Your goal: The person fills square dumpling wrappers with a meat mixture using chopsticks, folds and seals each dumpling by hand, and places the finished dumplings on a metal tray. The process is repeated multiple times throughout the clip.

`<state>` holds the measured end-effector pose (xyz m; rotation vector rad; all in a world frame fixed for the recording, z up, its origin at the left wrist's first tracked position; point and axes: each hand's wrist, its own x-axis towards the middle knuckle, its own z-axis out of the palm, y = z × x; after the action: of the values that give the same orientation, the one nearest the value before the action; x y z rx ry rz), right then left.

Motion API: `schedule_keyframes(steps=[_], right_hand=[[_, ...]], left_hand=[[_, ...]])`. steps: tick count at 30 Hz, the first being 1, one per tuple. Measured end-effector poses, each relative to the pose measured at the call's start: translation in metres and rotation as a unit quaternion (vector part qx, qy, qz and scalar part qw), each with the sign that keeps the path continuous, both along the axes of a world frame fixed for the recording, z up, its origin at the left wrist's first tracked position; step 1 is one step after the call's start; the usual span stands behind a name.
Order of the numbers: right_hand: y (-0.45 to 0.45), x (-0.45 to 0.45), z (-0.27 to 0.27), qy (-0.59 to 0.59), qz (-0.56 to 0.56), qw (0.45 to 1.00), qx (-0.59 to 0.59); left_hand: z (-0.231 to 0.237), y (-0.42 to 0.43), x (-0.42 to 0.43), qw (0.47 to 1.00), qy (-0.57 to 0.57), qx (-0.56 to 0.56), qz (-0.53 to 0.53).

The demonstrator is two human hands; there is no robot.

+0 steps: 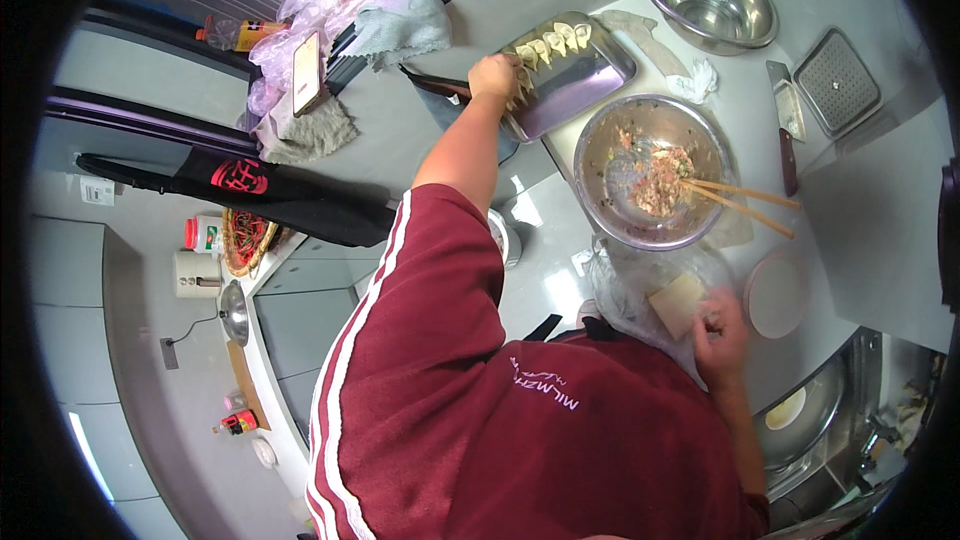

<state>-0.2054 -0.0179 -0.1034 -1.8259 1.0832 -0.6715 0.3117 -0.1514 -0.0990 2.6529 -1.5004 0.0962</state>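
Note:
My left hand (495, 77) is at the left end of a rectangular metal tray (570, 94), its fingers closed on a folded wonton (520, 94) that they partly hide. A row of several more wontons (555, 42) runs along the tray's far side. My right hand (721, 331), blurred, has its fingers curled at the edge of a stack of square dough wrappers (677, 305) on a clear plastic bag (616, 285); whether it holds one is unclear. Between the hands stands a steel bowl (592, 187) of minced filling (664, 180), with wooden chopsticks (750, 202) resting in it.
An empty steel bowl (709, 4), a cleaver (787, 127) and a perforated metal tray (836, 82) are at the back right. A pale round lid or plate (778, 294) lies beside my right hand, near the sink (806, 465). Left stand a phone (306, 73) and cloths (401, 22).

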Motion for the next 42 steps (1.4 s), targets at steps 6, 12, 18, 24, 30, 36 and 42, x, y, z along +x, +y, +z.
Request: schedule_keyframes(steps=[6,12,18,24,30,36,42], right_hand=[[0.000,0.038,0.018,0.183,0.123,0.975,0.007],[0.000,0.044,0.011,0.220,0.129,0.966,-0.031],[0.002,0.037,-0.003,0.145,0.057,0.988,-0.008],[0.001,0.023,-0.012,0.068,-0.014,0.995,0.067],[0.012,0.032,0.014,-0.068,-0.081,0.992,0.063],[0.034,0.087,0.085,-0.209,0.055,0.971,0.099],[-0.076,0.039,0.074,-0.017,-0.197,0.975,0.099]], left_hand=[[-0.012,0.008,0.007,0.998,0.027,-0.044,0.019],[0.014,0.060,0.004,0.980,0.009,-0.196,-0.028],[0.007,0.143,-0.034,0.921,0.153,-0.357,-0.023],[0.015,0.219,-0.165,0.786,0.507,-0.353,0.020],[0.023,0.231,-0.245,0.588,0.806,-0.068,-0.003],[0.027,0.208,-0.286,0.160,0.984,-0.072,0.005],[0.047,0.233,-0.243,0.184,0.978,-0.096,0.020]])
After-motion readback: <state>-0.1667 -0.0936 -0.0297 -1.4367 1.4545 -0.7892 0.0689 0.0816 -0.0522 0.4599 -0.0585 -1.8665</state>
